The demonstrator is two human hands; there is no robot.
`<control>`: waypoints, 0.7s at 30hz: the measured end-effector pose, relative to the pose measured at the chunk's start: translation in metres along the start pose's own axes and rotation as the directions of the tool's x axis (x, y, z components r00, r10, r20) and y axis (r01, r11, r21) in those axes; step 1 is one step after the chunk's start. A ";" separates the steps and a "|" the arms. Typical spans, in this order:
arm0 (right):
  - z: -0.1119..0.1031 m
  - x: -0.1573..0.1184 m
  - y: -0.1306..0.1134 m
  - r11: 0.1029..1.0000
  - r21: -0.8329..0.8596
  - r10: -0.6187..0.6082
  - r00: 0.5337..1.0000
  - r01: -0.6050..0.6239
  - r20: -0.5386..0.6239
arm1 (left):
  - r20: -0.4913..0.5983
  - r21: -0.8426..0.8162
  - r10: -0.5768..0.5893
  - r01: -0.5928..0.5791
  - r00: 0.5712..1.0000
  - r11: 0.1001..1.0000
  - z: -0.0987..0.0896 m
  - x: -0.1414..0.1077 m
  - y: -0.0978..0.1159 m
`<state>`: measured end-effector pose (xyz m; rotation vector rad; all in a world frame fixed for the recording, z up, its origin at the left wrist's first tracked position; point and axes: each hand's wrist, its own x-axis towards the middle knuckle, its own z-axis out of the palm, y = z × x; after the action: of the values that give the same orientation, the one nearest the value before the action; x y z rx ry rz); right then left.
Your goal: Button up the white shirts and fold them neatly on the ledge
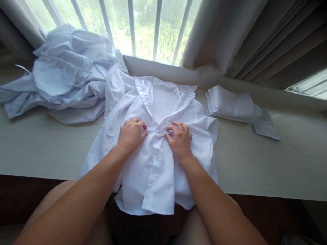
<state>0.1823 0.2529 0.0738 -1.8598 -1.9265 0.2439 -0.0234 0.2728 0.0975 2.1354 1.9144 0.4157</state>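
Note:
A white button-up shirt (pixel 160 172) lies front side up on the pale ledge, its collar toward the window and its lower hem hanging over the front edge. One button near the chest is fastened, and the collar spreads apart above it. My left hand (pixel 131 135) rests on the chest fabric left of the button placket, fingers loosely bent with thumb and forefinger apart. On the other side of the placket, my right hand (pixel 180 139) touches the cloth with its fingers curved and spread. Neither hand visibly pinches fabric.
A heap of crumpled white shirts (pixel 70 72) sits at the left, touching the spread shirt's sleeve. Folded white cloth (pixel 232 104) lies at the right. The ledge (pixel 261 165) ends above my legs. Behind stand a barred window (pixel 144 26) and grey curtains (pixel 224 31).

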 end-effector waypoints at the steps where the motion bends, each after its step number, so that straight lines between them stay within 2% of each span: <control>1: 0.000 0.000 0.001 1.000 -0.018 0.004 1.000 -0.004 0.009 | 0.017 -0.001 -0.010 0.010 1.000 1.000 -0.001 0.001 -0.002; 9: -0.008 0.007 0.010 0.999 -0.039 0.022 0.999 -0.021 0.039 | 0.020 -0.065 0.017 -0.016 1.000 0.998 -0.009 0.006 -0.016; 14: -0.017 0.011 0.012 0.999 0.002 0.032 0.999 -0.032 0.016 | 0.028 -0.107 0.045 -0.042 0.999 0.993 -0.012 0.007 -0.022; 21: -0.027 0.017 0.020 0.998 0.020 0.055 0.996 -0.056 0.070 | 0.123 -0.086 0.021 -0.010 0.992 0.996 -0.026 0.006 -0.022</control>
<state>0.2124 0.2659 0.0920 -1.9160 -1.9112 0.3497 -0.0525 0.2814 0.1140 2.0720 1.7815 0.3531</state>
